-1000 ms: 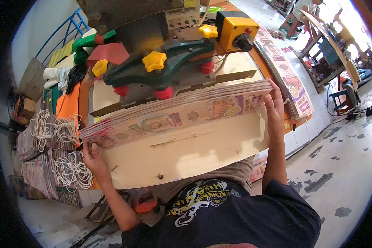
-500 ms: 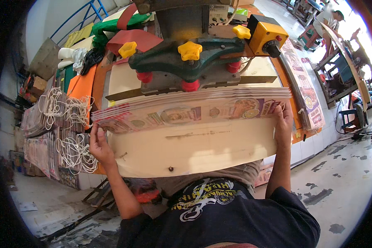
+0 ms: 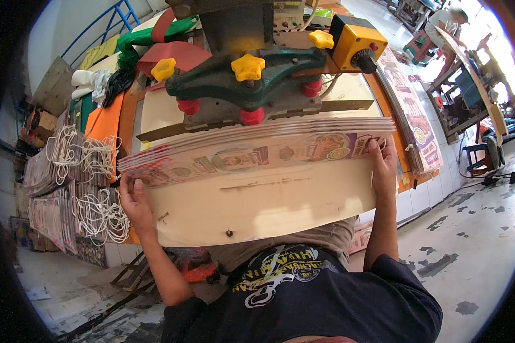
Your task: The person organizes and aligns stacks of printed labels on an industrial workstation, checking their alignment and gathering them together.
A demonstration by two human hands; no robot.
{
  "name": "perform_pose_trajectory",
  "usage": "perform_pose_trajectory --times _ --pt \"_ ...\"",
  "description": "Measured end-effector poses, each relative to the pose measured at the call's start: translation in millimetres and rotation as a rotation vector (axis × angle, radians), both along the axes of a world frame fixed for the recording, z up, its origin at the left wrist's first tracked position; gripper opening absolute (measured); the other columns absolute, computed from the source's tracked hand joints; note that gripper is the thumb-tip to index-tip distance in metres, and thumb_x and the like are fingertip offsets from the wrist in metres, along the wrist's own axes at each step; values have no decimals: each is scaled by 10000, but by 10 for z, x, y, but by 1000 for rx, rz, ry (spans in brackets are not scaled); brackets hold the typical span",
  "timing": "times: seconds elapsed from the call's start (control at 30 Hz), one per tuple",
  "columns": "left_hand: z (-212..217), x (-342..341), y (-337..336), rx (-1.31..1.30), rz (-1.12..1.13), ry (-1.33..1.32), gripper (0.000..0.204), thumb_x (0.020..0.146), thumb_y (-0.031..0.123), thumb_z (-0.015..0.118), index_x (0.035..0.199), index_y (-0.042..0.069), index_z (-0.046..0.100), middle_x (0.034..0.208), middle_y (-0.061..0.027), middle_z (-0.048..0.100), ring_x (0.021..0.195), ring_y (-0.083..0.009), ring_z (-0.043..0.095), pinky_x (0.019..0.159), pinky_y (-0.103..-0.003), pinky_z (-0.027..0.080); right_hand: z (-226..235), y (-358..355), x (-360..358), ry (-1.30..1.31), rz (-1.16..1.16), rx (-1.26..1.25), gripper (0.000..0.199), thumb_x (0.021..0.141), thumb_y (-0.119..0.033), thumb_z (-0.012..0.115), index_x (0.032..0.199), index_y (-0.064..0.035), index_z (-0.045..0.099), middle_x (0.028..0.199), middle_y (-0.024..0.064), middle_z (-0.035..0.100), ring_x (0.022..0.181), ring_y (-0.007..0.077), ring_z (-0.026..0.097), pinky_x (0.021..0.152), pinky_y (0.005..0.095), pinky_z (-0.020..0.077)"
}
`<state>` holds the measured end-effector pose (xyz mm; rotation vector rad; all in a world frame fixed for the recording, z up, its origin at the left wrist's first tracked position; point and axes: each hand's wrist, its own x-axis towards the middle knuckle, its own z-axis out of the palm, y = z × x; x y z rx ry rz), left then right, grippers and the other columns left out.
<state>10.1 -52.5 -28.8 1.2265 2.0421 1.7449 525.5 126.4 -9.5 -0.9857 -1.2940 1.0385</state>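
Observation:
A long stack of printed plastic sheets (image 3: 252,154) with pictures of food lies across a cream work board (image 3: 280,206). Its far edges are fanned into thin, stepped layers. My left hand (image 3: 136,203) grips the stack's left end, thumb on top and the other fingers partly hidden. At the right end, my right hand (image 3: 384,163) pinches the corner with its thumb on the printed face. Just beyond the far edge stands a press with a dark green clamp (image 3: 243,83), yellow star knobs (image 3: 248,67) and red feet (image 3: 251,116).
Bundles of printed bags with white cords (image 3: 100,214) sit at the left. A yellow control box (image 3: 355,43) with a black dial is mounted right of the press. Another printed stack (image 3: 412,114) lies along the right side. Farther right, a person (image 3: 446,28) bends by a table.
The whole view has shifted slightly, so everything appears a little farther left. Both hands keep their hold on the ends of the stack, which lies almost as before.

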Motion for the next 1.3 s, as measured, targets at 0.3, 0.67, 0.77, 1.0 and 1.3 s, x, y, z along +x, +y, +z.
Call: perform_pose_trajectory --times 0.3,0.67,0.77,1.0,1.3 --pt "42 45 34 57 -38 -38 555 957 407 700 1293 3 519 1156 -68 622 1066 -157 577 954 -298 432 -45 -73 24 -19 -47 40 560 968 -489 652 1259 -28 525 1035 23 596 927 96 565 796 238 469" --pt "100 119 46 78 -19 -69 471 963 309 701 1290 10 541 1126 -46 631 1030 -123 570 906 -269 444 -15 -75 19 -71 -98 103 646 962 -569 610 1272 -12 503 1023 35 576 951 119 558 821 284 480" --pt "-1 -25 -3 58 -40 -30 444 981 288 678 1300 8 545 1135 -40 639 1017 -114 573 899 -264 445 -55 -100 70 -131 -85 83 598 1038 -478 506 1382 9 460 1250 84 548 1149 164 518 984 319 417" --pt "-14 -25 -6 78 -17 -29 483 1010 301 631 1358 -13 514 1218 -71 623 1100 -147 568 962 -294 435 -196 -25 220 -94 4 54 551 1083 -376 455 1457 26 413 1369 103 534 1257 183 499 1075 329 377" --pt "-15 -34 -1 108 93 17 514 1011 348 633 1337 -32 518 1248 -103 601 1120 -173 584 994 -309 451 -100 -19 158 -111 -26 130 549 1079 -363 458 1452 31 380 1468 151 455 1351 218 442 1133 369 333"
